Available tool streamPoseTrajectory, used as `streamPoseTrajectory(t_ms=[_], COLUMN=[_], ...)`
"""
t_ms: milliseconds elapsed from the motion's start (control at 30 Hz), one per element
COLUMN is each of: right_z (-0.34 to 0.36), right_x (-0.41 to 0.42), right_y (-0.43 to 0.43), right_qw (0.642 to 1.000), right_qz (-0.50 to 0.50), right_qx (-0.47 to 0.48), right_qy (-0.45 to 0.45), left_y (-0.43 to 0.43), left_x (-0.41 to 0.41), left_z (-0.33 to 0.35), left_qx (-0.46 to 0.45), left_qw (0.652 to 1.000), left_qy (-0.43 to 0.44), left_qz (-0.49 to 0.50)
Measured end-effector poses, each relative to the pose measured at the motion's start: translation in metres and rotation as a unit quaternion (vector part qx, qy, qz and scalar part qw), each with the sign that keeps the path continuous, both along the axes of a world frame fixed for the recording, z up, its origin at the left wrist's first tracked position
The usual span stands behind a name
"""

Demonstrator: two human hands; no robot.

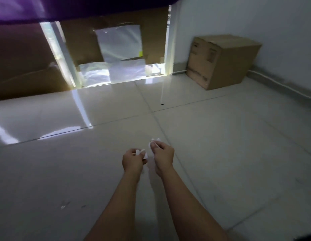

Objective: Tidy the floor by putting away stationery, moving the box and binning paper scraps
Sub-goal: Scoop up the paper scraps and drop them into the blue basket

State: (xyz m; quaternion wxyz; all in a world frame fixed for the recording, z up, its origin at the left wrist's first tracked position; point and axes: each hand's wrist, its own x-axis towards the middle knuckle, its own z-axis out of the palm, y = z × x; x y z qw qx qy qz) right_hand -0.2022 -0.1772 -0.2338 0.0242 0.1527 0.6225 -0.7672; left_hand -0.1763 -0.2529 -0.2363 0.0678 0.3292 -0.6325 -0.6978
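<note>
Dim, soft frame — window glare streaks floor [47, 119].

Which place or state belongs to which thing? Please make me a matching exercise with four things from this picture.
Things:
1. right hand
2. cardboard box
3. purple fabric
4. dark speck

Places or states:
a. hangs across the top left of the view
b. pinches white paper scraps
c. lies on the floor, by a tile joint
d. stands on the floor beside the wall

Pairs: 1-b, 2-d, 3-a, 4-c.
</note>
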Motion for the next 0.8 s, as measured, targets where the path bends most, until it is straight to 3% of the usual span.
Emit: streamPoseTrajectory(t_ms=[233,467,800], right_z=[0.062,0.142,0.206], right_x=[-0.094,-0.158,-0.162], right_y=[0.187,0.410,0.715], right_qw=[0.992,0.977,0.910], right_qz=[-0.058,-0.176,-0.405], right_qx=[-0.107,-0.104,-0.056], right_qy=[0.016,0.061,0.069], left_y=[0.194,0.420,0.737], left_x=[-0.103,-0.188,-0.218], left_z=[0.064,0.151,0.213], left_qx=[0.060,0.078,0.100], left_qw=[0.996,0.983,0.912], left_qy=[0.051,0.077,0.068], left_qz=[-0.037,-0.147,-0.391])
